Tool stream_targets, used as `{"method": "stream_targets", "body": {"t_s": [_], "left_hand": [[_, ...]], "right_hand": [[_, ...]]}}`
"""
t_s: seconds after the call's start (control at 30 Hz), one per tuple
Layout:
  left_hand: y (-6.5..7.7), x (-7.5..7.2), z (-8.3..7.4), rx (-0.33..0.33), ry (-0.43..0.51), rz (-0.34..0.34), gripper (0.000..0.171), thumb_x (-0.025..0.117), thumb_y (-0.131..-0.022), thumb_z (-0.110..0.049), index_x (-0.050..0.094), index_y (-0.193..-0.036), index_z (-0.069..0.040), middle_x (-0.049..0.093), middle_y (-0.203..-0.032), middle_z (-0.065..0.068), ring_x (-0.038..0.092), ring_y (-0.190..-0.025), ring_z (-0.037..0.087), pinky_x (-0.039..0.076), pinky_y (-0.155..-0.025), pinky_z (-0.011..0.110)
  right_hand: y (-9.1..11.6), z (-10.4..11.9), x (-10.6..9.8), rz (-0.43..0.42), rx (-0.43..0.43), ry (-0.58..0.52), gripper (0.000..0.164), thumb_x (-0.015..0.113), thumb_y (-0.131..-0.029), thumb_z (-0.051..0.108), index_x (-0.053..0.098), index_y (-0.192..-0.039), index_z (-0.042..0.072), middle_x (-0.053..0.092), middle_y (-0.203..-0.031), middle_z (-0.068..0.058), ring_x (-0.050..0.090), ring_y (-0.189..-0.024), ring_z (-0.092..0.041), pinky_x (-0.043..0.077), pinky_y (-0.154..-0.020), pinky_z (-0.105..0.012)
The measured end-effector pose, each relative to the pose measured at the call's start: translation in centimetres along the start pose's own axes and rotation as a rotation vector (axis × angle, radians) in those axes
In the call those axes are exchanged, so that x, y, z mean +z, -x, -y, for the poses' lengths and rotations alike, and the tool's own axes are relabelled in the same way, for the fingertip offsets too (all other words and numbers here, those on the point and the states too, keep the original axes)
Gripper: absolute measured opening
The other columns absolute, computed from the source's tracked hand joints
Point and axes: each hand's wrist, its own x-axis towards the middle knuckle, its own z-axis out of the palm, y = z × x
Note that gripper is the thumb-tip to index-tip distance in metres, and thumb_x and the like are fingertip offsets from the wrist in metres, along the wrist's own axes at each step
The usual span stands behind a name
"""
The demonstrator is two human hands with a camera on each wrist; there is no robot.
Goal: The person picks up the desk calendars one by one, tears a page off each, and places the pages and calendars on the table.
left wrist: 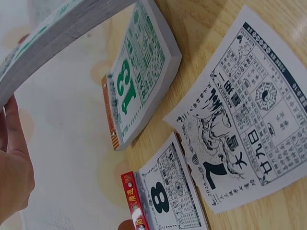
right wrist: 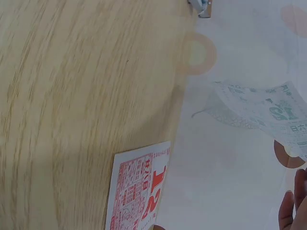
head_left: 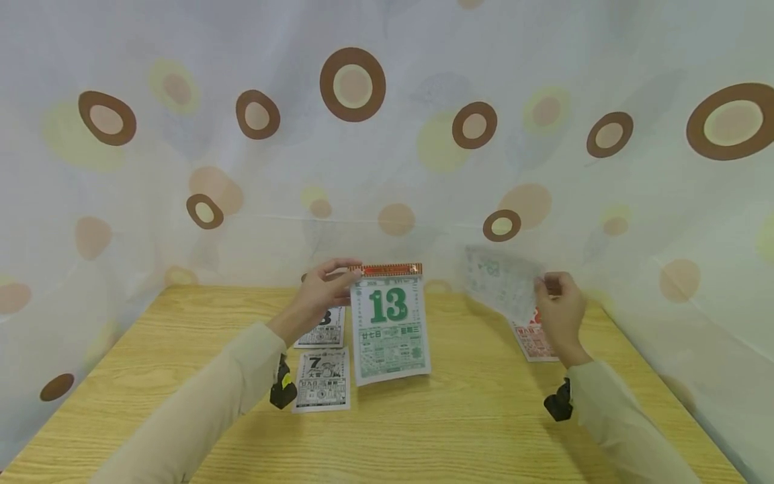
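Observation:
My left hand (head_left: 323, 289) grips the top left corner of a tear-off calendar (head_left: 392, 329) with a red-and-gold strip and a green 13. The left wrist view shows this pad's thick edge at the upper left, above the hand (left wrist: 12, 163). Behind it stands a second calendar (left wrist: 139, 72), also showing a green 13; the held one hides it from the head view. Off to the right, my right hand (head_left: 561, 312) pinches a loose, thin calendar sheet (head_left: 504, 282), motion-blurred, with pale green print. Under that sheet lies a red-printed calendar page (right wrist: 139, 191), partly covered in the head view.
Left of the held calendar, a loose page (head_left: 322, 383) with a black 7 lies on the wooden table (head_left: 459, 430). Beyond it is a calendar (left wrist: 163, 191) with a red strip and a black 8. A patterned curtain (head_left: 387, 168) hangs around the table's back and sides.

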Motion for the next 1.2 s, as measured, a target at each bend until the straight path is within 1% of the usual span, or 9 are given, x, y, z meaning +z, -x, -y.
{"method": "stream_targets", "body": {"t_s": [0.07, 0.13, 0.27, 0.37, 0.47, 0.57, 0.73, 0.97, 1.2], "left_hand": [[0.1, 0.2, 0.1, -0.005, 0.011, 0.005, 0.038, 0.063, -0.086, -0.022, 0.053, -0.122, -0.012, 0.064, -0.104, 0.009, 0.066, -0.083, 0.019, 0.055, -0.081, 0.035], [0.1, 0.3, 0.1, -0.009, 0.024, 0.014, 0.038, 0.062, -0.087, -0.021, 0.053, -0.123, -0.011, 0.064, -0.101, 0.007, 0.067, -0.082, 0.019, 0.055, -0.081, 0.035], [0.1, 0.6, 0.3, -0.007, 0.036, 0.028, 0.043, 0.062, -0.087, -0.021, 0.05, -0.126, -0.008, 0.065, -0.099, 0.006, 0.067, -0.082, 0.018, 0.055, -0.081, 0.035], [0.2, 0.8, 0.4, -0.002, 0.037, 0.031, 0.043, 0.063, -0.087, -0.022, 0.05, -0.126, -0.008, 0.065, -0.099, 0.007, 0.067, -0.083, 0.019, 0.055, -0.081, 0.035], [0.3, 0.9, 0.4, -0.004, 0.035, 0.03, 0.04, 0.063, -0.086, -0.022, 0.052, -0.123, -0.01, 0.065, -0.1, 0.008, 0.067, -0.084, 0.019, 0.055, -0.081, 0.036], [0.3, 1.0, 0.4, -0.013, 0.045, 0.029, 0.038, 0.064, -0.086, -0.021, 0.053, -0.121, -0.012, 0.065, -0.1, 0.007, 0.067, -0.084, 0.019, 0.055, -0.082, 0.036], [0.5, 1.1, 0.5, -0.027, 0.063, 0.046, 0.041, 0.063, -0.087, -0.02, 0.051, -0.124, -0.009, 0.065, -0.1, 0.007, 0.067, -0.085, 0.02, 0.055, -0.082, 0.036], [0.9, 1.8, 1.2, -0.043, 0.046, 0.058, 0.037, 0.063, -0.087, -0.02, 0.053, -0.121, -0.012, 0.064, -0.104, 0.01, 0.067, -0.085, 0.022, 0.056, -0.079, 0.035], [1.6, 2.8, 2.2, -0.094, 0.025, 0.102, 0.042, 0.061, -0.088, -0.02, 0.049, -0.127, -0.013, 0.06, -0.114, 0.014, 0.066, -0.088, 0.022, 0.055, -0.08, 0.034]], "right_hand": [[-0.1, -0.4, 0.3, 0.007, -0.073, 0.032, 0.01, 0.059, -0.084, 0.002, 0.06, -0.088, -0.008, 0.062, -0.078, -0.019, 0.042, -0.063, 0.013, 0.034, -0.053, -0.002], [-0.1, -0.7, 0.6, 0.02, -0.143, 0.063, 0.008, 0.059, -0.083, 0.0, 0.06, -0.085, -0.007, 0.062, -0.075, -0.018, 0.043, -0.063, 0.008, 0.032, -0.052, -0.003], [0.2, -1.0, 1.0, 0.066, -0.242, 0.124, 0.005, 0.061, -0.082, -0.001, 0.06, -0.084, -0.006, 0.061, -0.073, -0.017, 0.051, -0.063, -0.01, 0.033, -0.053, -0.01], [0.6, -1.1, 1.1, 0.121, -0.278, 0.158, 0.005, 0.061, -0.081, -0.001, 0.059, -0.083, -0.005, 0.061, -0.074, -0.015, 0.055, -0.064, -0.021, 0.035, -0.051, -0.014], [1.1, -1.1, 1.2, 0.176, -0.318, 0.169, 0.004, 0.062, -0.08, -0.001, 0.06, -0.083, -0.004, 0.06, -0.075, -0.014, 0.055, -0.064, -0.023, 0.035, -0.046, -0.017], [1.4, -1.3, 1.2, 0.234, -0.358, 0.158, 0.004, 0.062, -0.079, -0.003, 0.06, -0.083, -0.003, 0.06, -0.077, -0.014, 0.054, -0.066, -0.022, 0.037, -0.048, -0.02], [1.8, -2.0, 1.2, 0.34, -0.372, 0.15, 0.006, 0.062, -0.078, -0.005, 0.06, -0.081, 0.0, 0.06, -0.078, -0.012, 0.055, -0.069, -0.021, 0.042, -0.055, -0.027], [2.3, -2.7, 1.1, 0.527, -0.376, 0.182, 0.012, 0.062, -0.076, -0.007, 0.061, -0.082, 0.004, 0.062, -0.084, -0.009, 0.057, -0.072, -0.021, 0.043, -0.061, -0.03], [2.9, -2.7, 0.8, 0.729, -0.362, 0.163, 0.016, 0.064, -0.078, -0.005, 0.058, -0.087, 0.006, 0.058, -0.088, -0.006, 0.058, -0.083, -0.025, 0.05, -0.071, -0.042]]}}
